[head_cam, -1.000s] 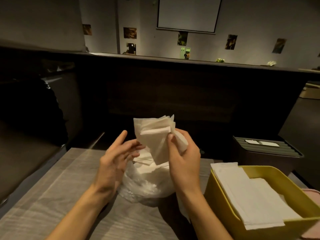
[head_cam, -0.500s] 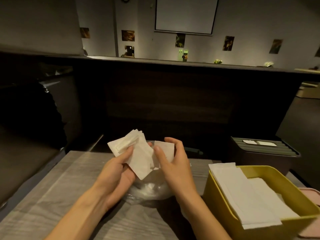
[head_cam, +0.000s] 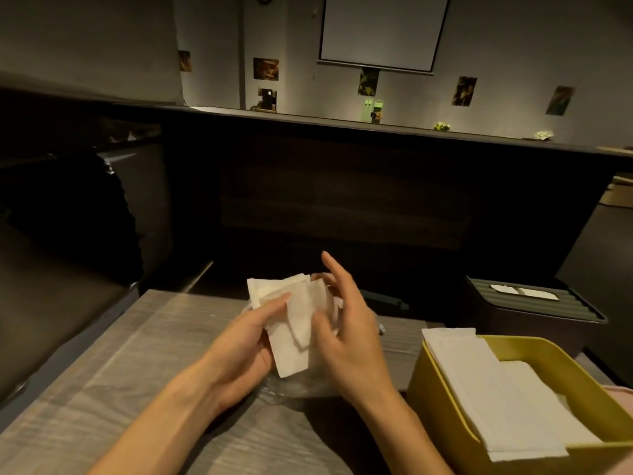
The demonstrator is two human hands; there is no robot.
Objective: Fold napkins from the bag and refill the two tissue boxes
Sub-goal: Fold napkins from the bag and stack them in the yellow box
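My left hand point(head_cam: 239, 351) holds a small stack of white napkins point(head_cam: 291, 323) above the table, thumb across their face. My right hand point(head_cam: 349, 334) is at the stack's right edge, its thumb on the napkins and its fingers spread upward. Under both hands lies the clear plastic bag point(head_cam: 294, 389), mostly hidden. At the right stands the yellow tissue box point(head_cam: 435, 395), open, with folded white napkins point(head_cam: 496, 399) lying in it and overhanging its rim. Behind it sits a dark tissue box point(head_cam: 534, 313) with a ribbed lid and a slot.
The grey wood-grain table point(head_cam: 102, 389) stretches to the left and front. A pink object point(head_cam: 620, 394) shows at the right edge. A dark counter wall rises behind the table and a dark bench lies at the left.
The napkin stack passed from my right hand to my left and came lower, over the bag. My right hand's fingers have opened and lifted off the stack.
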